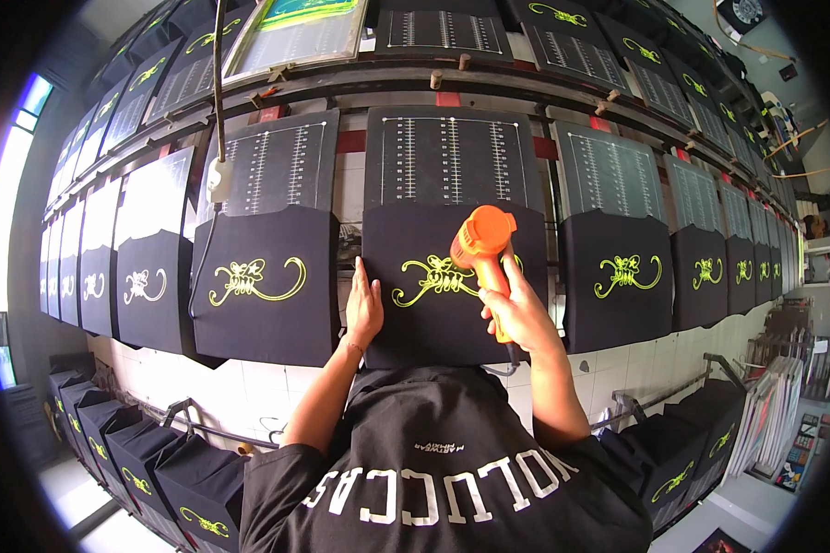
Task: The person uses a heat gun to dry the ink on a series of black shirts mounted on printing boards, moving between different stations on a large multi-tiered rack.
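Observation:
My right hand (526,318) grips the handle of an orange heat gun (485,232). The tool is over a black shirt (406,339) stretched on a printing board (415,161). A neon yellow-green scorpion-like print (426,276) lies on the shirt, its right part hidden by the gun and my hand. My left hand (365,304) rests along the shirt's left edge, fingers straight and close together, holding nothing. A dark cord leaves the gun's handle below my right hand.
Neighbouring boards carry more black shirts (263,323), with yellow-green or whitish prints. A cable with a white socket block (219,182) hangs at the left. A printing screen (295,41) with yellow-green ink lies beyond the rail (387,78). Behind me stands another row of shirts (198,479).

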### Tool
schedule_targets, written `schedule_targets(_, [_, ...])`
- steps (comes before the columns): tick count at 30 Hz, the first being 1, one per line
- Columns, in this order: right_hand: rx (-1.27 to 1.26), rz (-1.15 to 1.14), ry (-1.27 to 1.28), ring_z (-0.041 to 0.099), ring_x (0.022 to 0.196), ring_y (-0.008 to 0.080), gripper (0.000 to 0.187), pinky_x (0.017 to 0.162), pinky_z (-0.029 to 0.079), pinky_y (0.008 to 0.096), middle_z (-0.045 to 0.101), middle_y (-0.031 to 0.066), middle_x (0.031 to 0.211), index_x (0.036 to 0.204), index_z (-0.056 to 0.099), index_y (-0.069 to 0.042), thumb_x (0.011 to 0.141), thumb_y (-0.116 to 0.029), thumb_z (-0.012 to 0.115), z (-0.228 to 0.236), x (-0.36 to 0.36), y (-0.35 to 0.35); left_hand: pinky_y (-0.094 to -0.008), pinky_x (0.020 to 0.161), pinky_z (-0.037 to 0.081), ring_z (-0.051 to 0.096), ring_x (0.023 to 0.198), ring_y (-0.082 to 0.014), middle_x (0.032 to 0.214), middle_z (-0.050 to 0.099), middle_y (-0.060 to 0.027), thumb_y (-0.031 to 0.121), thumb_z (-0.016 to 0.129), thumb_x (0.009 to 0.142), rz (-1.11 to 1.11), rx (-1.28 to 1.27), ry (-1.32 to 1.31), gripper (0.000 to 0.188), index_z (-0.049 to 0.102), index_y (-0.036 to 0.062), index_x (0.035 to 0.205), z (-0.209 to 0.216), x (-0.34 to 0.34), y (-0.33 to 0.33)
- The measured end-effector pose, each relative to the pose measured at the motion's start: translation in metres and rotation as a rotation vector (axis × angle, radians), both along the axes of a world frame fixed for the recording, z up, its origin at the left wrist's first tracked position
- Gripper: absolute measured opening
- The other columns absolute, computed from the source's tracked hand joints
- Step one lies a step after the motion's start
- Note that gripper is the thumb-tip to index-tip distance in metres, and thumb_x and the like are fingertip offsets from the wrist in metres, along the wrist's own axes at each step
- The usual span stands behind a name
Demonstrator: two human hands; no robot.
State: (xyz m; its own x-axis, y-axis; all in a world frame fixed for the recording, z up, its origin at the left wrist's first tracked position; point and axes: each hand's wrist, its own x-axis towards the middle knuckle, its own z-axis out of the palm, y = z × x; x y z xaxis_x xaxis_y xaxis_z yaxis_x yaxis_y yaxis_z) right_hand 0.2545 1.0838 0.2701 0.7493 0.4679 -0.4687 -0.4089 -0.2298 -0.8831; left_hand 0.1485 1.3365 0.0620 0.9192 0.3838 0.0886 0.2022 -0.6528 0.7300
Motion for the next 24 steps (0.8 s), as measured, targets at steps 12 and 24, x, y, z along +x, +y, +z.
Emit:
schedule_targets(12, [0.007, -0.004, 0.005, 0.057, 0.066, 0.0114, 0.085, 0.049, 0.052, 0.025, 0.057, 0.0112, 0.107, 0.157, 0.002, -0.019, 0.092, -0.007, 0.057, 0.006, -0.005, 0.047, -0.0459, 0.099, 0.043, 0.053, 0.118, -0.0459, 0.131, 0.05, -0.0322, 0.023, 0.037, 0.104, 0.065, -0.25, 0.069, 0.05, 0.027, -0.0026, 0.145, 0.002, -0.009, 0.002])
schedule_targets(24, [-0.177, -0.22, -0.013, 0.058, 0.066, 0.0116, 0.084, 0.05, 0.051, 0.0247, 0.056, 0.0125, 0.114, 0.157, 0.004, -0.022, 0.091, -0.003, 0.053, 0.01, -0.026, 0.042, -0.0454, 0.1, 0.043, 0.052, 0.119, -0.0456, 0.131, 0.05, -0.0322, 0.023, 0.038, 0.103, 0.06, -0.28, 0.098, 0.051, 0.027, -0.0038, 0.145, -0.006, -0.011, 0.006])
